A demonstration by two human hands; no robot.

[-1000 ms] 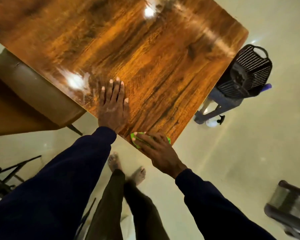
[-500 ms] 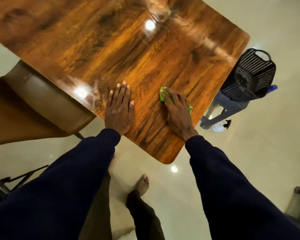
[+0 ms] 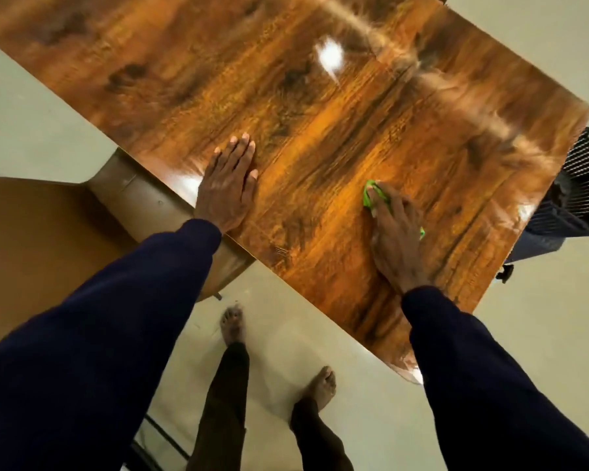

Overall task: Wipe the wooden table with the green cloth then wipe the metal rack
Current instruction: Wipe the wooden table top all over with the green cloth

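The glossy wooden table (image 3: 320, 107) fills the upper half of the head view. My right hand (image 3: 393, 232) presses the green cloth (image 3: 371, 195) flat on the tabletop toward the table's right side; only the cloth's edges show around my fingers. My left hand (image 3: 228, 185) lies flat and open on the wood by the table's near left edge, holding nothing. No metal rack is clearly in view.
A brown chair (image 3: 48, 232) is tucked under the table's left edge. A black mesh basket (image 3: 582, 185) on a grey stand sits beyond the table's right edge. My bare feet stand on the pale tiled floor (image 3: 286, 334) below.
My right hand has slid the green cloth from the table's near corner farther onto the tabletop and to the right. My left hand has stayed flat in place.
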